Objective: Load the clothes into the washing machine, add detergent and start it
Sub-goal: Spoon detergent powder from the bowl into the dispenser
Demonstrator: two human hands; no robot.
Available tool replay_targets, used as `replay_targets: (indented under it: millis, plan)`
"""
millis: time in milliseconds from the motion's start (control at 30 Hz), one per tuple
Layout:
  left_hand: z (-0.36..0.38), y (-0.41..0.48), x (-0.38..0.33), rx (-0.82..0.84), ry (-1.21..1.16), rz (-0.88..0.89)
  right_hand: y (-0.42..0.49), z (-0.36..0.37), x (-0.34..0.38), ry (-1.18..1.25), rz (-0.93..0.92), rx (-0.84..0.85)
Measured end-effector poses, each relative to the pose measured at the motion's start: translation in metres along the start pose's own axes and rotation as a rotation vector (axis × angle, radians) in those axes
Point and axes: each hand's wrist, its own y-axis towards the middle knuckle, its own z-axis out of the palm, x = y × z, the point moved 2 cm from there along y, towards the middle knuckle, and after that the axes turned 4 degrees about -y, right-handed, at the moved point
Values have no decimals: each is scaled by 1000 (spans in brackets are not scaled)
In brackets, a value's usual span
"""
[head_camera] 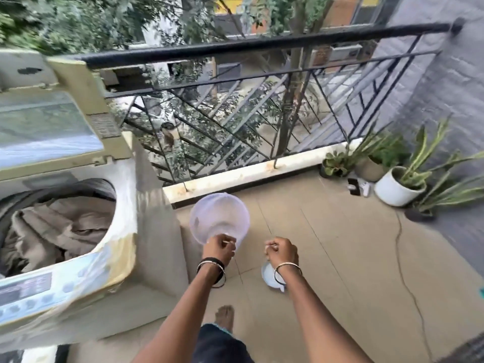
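Observation:
The top-loading washing machine (pixel 78 258) stands at the left with its lid (pixel 47 121) raised. Beige and grey clothes (pixel 57 231) fill the drum. To the right of the machine, over the floor, my left hand (pixel 218 248) pinches the lower edge of a round translucent plastic lid (pixel 218 218). My right hand (pixel 281 251) is closed a little to the right, gripping the rim of a small white tub (pixel 271 279) that shows below my wrist. What the tub holds is hidden. The machine's control panel (pixel 28 292) faces me at the lower left.
A black metal railing (pixel 262 82) on a low white curb bounds the balcony ahead. Potted plants (pixel 398 184) stand in the right corner by the grey wall. A thin cable (pixel 408 284) runs across the tiled floor. My bare foot (pixel 225 317) is below my hands.

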Motion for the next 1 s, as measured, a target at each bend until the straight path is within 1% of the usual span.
replay_targets:
  millis: [33,133,233,367,533,667,767,833,933,1000]
  plan:
    - [17,7,5,34,37,-24,10,-3,-24,31,56,-20]
    - [56,33,28,107,141,-98,7,-25,-56,69,194,-36]
    - [95,73,62,144,229,-171,16,-40,-86,54,268,-38]
    - [139,92,43,179,351,-204,54,-40,-144,76,415,-54]
    - [181,147,48,206,445,-255,135,-4,-249,61,527,8]
    - [207,205,70,245,541,-269,180,5,-256,20,528,12]
    - [225,254,110,275,588,-318,217,26,-273,-51,513,63]
    - [236,287,151,281,617,-356,241,45,-286,-103,529,108]
    - [253,332,213,273,643,-389,281,71,-305,-149,560,92]
    - [269,359,258,247,659,-389,308,98,-334,-161,562,87]
